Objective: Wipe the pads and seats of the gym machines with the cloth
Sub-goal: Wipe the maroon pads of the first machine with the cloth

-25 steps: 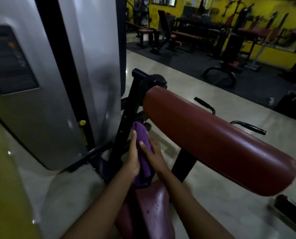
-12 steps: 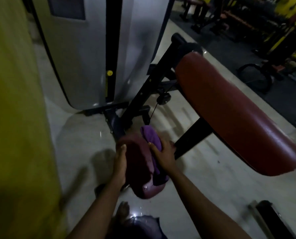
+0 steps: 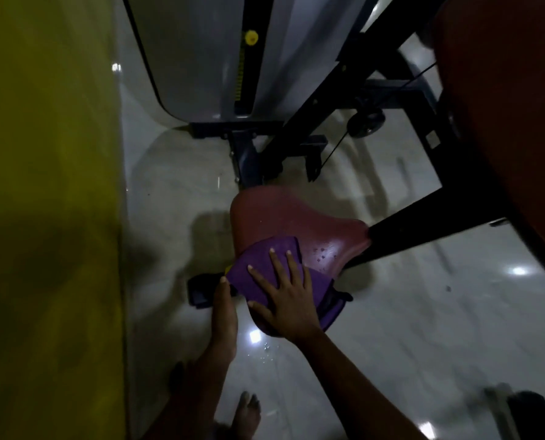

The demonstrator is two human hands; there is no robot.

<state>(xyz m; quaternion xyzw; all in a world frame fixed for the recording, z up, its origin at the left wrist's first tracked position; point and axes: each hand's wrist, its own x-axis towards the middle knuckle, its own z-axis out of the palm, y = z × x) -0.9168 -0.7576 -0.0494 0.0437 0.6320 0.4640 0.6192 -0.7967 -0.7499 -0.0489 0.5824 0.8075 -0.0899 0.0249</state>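
A small maroon seat (image 3: pixel 299 222) of the gym machine sits low in the middle of the view, with water drops on its right part. A purple cloth (image 3: pixel 258 269) lies spread over the near half of the seat. My right hand (image 3: pixel 285 296) presses flat on the cloth with the fingers straight and spread. My left hand (image 3: pixel 224 308) is at the seat's left edge, fingertips touching the cloth's left corner. The large maroon arm pad (image 3: pixel 512 115) fills the upper right.
The grey weight-stack cover (image 3: pixel 195 58) with a yellow pin (image 3: pixel 251 37) stands behind the seat. Black frame bars (image 3: pixel 315 100) run between them. A yellow wall (image 3: pixel 42 185) is close on the left. My bare foot (image 3: pixel 247 414) stands on the shiny wet floor (image 3: pixel 423 312).
The view has tilted down onto the seat. The cloth went from bunched in both hands to spread flat on the seat, and my right hand has slid it to the near end.
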